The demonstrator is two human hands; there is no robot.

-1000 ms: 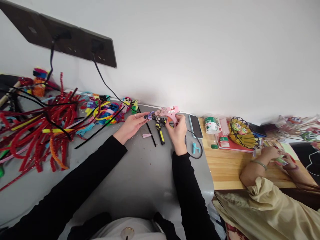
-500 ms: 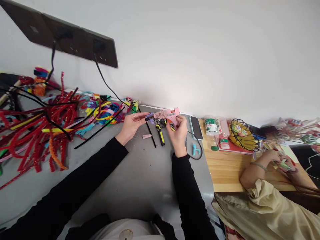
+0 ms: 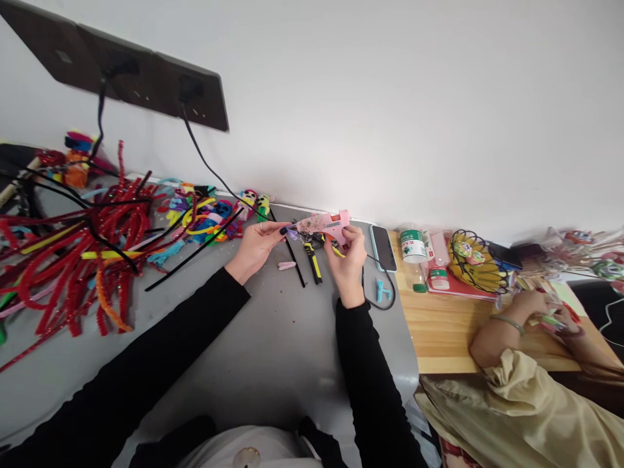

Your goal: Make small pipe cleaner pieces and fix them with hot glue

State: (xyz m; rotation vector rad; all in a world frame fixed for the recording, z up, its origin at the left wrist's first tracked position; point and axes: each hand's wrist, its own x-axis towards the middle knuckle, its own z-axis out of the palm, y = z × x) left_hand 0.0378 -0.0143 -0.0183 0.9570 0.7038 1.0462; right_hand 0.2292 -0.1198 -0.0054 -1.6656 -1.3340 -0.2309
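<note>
A pink glue gun (image 3: 334, 225) is gripped in my right hand (image 3: 348, 263), its nozzle pointing left. My left hand (image 3: 257, 248) pinches a small purple piece (image 3: 292, 233) at the tip of the nozzle. Whether the two touch is too small to tell. Just below the gun, pliers with black and yellow handles (image 3: 312, 263) lie on the grey table (image 3: 273, 351). Beside them are a short pale pink piece (image 3: 286, 266) and a black pipe cleaner (image 3: 295, 260).
Red pipe cleaners (image 3: 97, 253) and small colourful figures (image 3: 248, 198) cover the left and back. A phone (image 3: 383, 248) and a blue piece (image 3: 383, 291) lie at the right. Beyond, on a wooden table (image 3: 439, 331), are bottles (image 3: 412, 246), a yellow basket (image 3: 470, 263) and another person's hands (image 3: 541, 309).
The glue gun's nozzle and the purple piece have shifted slightly, and my left fingers have moved a little left. At the right, the other person's hands have moved slightly.
</note>
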